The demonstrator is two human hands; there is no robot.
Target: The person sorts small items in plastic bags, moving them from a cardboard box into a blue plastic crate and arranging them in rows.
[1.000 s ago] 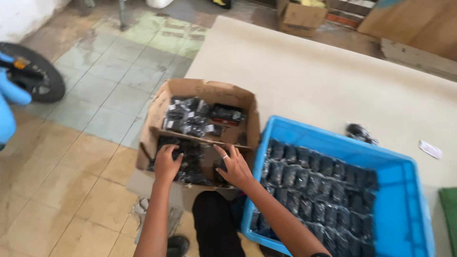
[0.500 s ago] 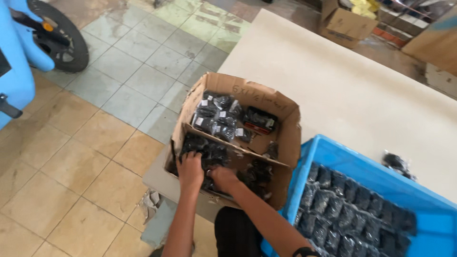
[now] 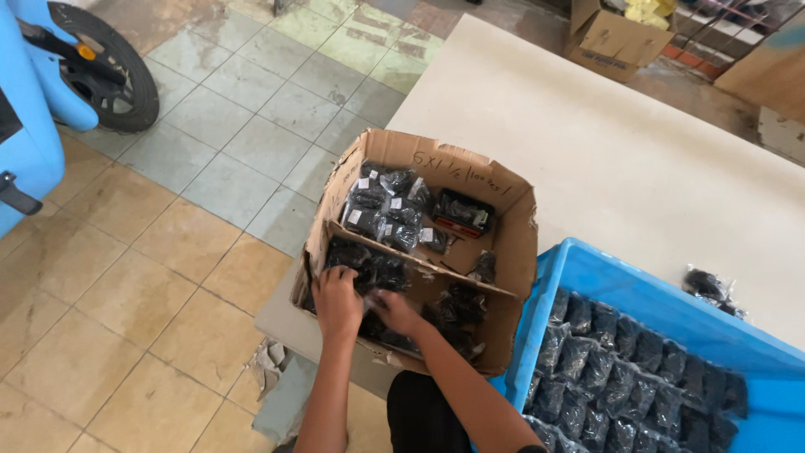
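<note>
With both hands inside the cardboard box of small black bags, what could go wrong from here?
The cardboard box sits at the corner of the table and seems to reach past its edge, so pressing down may tip it onto the tiled floor. The left hand and right hand crowd one compartment of small black bags, so bags may snag or spill.

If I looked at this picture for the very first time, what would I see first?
Probably the two hands, left hand and right hand, digging among small black packets in the near half of a brown cardboard box at the table's edge. Right of it sits a bright blue crate packed with neat rows of the same dark packets. At far left on the tiled floor stands a blue vehicle with a black wheel.
</note>
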